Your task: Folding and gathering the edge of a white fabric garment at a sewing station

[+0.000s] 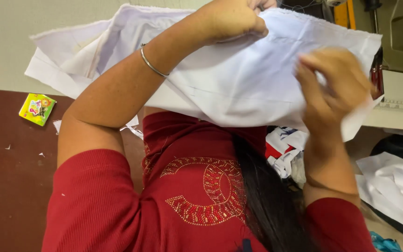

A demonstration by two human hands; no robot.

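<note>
A large piece of white fabric [239, 79] is lifted in front of me, draped over the pale table [5, 42]. My left hand [232, 18] grips its upper edge in a closed fist; a thin metal bangle [152, 65] circles that wrist. My right hand [334, 86], blurred, pinches the cloth's right side near its lower corner. My red top with beaded trim [201, 191] fills the lower part of the view.
A small yellow-green packet [37, 108] lies on the dark brown floor at the left. More white cloth pieces [392, 184] lie at the lower right. A sewing machine's cream base [399, 95] stands at the right edge, with printed fabric scraps [283, 149] beneath.
</note>
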